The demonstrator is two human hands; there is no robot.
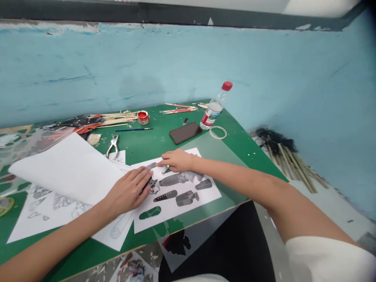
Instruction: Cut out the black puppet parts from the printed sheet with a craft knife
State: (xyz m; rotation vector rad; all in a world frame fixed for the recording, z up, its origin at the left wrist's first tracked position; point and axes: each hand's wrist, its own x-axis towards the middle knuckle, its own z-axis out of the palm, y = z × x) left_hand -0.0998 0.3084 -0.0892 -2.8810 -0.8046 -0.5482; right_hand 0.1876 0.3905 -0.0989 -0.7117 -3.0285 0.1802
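Note:
A white sheet printed with grey shapes (173,213) lies on the green table (141,145), partly over a translucent sheet (225,168). One shape near its lower left is a cut-out hole with green showing through. My left hand (131,188) rests flat on the sheet's left part, fingers stretched out and holding nothing. My right hand (178,159) is closed around a thin pen-like tool (166,169), its tip at the paper near the upper middle. Most of the tool is hidden by the fingers, so its exact kind cannot be made out.
Line-drawn sheets and a folded blank page (70,164) lie left. Behind are a hole punch plier (113,145), paintbrush (134,129), red paint jar (143,118), phone (185,132), bottle (212,111) and tape ring (217,132). Bamboo sticks (293,162) lie on the floor right.

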